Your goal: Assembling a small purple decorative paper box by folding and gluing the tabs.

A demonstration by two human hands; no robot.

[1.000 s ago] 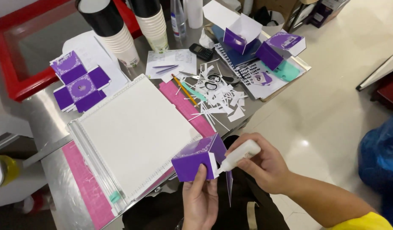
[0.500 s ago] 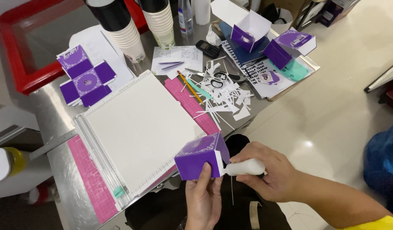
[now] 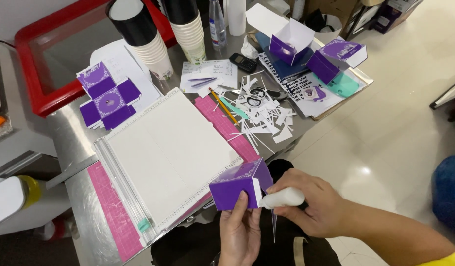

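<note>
both hands busy gluing: my left hand (image 3: 239,231) grips the purple box (image 3: 239,187), my right hand (image 3: 311,204) clasps the glue stick (image 3: 282,198) against its flap; next, press shut.

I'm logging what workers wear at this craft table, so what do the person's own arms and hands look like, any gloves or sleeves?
Both hands are bare: no gloves, rings or watch show on the left hand or the right hand. The right forearm is uncovered up to a yellow sleeve at the frame's bottom corner. Little of the left arm is visible.
</note>
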